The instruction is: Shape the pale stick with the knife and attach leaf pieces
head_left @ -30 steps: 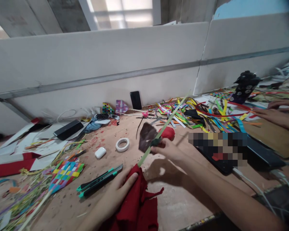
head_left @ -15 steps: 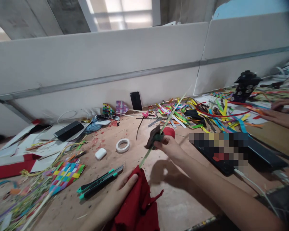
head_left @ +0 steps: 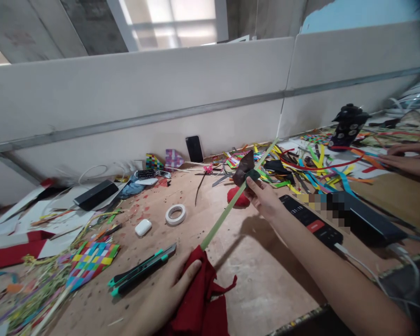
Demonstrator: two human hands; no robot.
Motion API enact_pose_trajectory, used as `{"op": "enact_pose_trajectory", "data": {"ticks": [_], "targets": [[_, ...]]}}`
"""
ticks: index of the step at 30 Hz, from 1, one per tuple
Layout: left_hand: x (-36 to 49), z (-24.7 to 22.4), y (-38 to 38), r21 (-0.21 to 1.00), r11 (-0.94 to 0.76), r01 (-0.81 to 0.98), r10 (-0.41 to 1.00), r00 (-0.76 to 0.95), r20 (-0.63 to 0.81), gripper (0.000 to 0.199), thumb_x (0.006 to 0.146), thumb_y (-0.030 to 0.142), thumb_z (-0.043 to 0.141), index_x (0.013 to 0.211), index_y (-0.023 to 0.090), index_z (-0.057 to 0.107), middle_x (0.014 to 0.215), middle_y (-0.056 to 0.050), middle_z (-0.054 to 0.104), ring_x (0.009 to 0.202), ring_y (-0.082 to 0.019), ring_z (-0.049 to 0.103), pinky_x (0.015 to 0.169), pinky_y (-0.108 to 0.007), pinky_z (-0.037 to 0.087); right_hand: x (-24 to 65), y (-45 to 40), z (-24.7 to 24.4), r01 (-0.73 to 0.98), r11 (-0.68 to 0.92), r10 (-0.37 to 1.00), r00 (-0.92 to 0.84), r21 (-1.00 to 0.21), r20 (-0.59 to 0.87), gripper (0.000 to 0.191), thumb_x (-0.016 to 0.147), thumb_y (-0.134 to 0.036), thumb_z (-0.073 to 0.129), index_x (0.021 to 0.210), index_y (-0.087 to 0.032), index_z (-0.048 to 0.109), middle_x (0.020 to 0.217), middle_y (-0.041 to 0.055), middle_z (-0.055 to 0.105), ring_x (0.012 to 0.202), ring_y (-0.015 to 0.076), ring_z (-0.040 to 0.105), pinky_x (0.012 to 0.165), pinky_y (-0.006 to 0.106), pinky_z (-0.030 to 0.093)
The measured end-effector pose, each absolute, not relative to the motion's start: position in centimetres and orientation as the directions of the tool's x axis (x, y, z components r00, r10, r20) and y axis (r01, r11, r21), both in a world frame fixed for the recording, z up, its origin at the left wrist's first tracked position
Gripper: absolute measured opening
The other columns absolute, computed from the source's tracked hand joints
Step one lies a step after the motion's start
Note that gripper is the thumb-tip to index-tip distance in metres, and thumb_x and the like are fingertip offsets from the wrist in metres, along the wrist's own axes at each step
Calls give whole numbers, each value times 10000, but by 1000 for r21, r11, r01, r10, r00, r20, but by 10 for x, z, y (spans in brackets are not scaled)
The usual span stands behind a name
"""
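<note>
My left hand [head_left: 175, 284] is closed round dark red cloth [head_left: 205, 298] at the bottom centre. A long pale green strip [head_left: 221, 225] rises from the cloth, slanting up to the right. My right hand [head_left: 261, 193] pinches a small dark green piece [head_left: 252, 176] against the strip. A dark brown folded piece [head_left: 244, 168] adjoins it, just beyond my fingertips. Behind the strip a round red object [head_left: 234, 198] lies on the table.
A green-and-black cutter [head_left: 143, 268], white tape roll [head_left: 175, 214] and white case [head_left: 143, 227] lie left of centre. Phone [head_left: 313, 224] and power bank [head_left: 367, 219] sit right. Coloured strips [head_left: 311, 163] fill the back right. Another person's hands [head_left: 409, 158] are at far right.
My right hand has moved up and to the right along the strip with the dark pieces, baring more of the strip above the cloth. My left hand still holds the cloth.
</note>
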State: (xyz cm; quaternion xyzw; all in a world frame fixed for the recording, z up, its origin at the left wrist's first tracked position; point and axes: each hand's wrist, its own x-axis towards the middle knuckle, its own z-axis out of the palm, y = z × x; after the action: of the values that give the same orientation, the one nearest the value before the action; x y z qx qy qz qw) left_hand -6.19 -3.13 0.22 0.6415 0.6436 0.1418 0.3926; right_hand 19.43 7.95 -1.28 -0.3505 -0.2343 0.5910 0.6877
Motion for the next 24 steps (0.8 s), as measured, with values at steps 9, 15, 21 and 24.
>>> {"op": "enact_pose_trajectory", "data": {"ticks": [9,15,21,24], "targets": [[-62,2,-31,721,133,680,954,110,-280,547,741,552,468,1167,219,550,1282,-36,500,1247,-216,407,1077,-346,295,191,76,-16,-569,-15,988,119,-822,-100,388,510,-427,763,701,-176,537,649,-34,579,552,56,526,610,223,472],[-62,-1,-27,732,181,657,948,82,-308,555,749,556,457,1170,207,548,1288,-34,495,1243,-215,412,1078,-354,297,149,51,-24,-299,-141,987,-119,-944,-110,423,502,-410,759,794,-139,620,804,38,633,671,96,567,650,240,461],[-61,0,-26,759,172,628,944,115,-309,555,762,556,441,1188,215,536,1307,-23,474,1260,-214,389,1091,-364,275,126,32,-24,-236,-157,964,-250,-959,-96,408,524,-380,745,835,-134,646,850,54,644,718,112,565,670,239,443],[-60,3,-27,751,203,628,936,101,-337,566,762,563,433,1196,213,531,1313,-24,466,1262,-212,386,1091,-363,277,128,31,-17,-220,-160,967,-230,-962,-108,377,520,-365,739,812,-141,657,862,47,649,735,115,569,689,237,443]]}}
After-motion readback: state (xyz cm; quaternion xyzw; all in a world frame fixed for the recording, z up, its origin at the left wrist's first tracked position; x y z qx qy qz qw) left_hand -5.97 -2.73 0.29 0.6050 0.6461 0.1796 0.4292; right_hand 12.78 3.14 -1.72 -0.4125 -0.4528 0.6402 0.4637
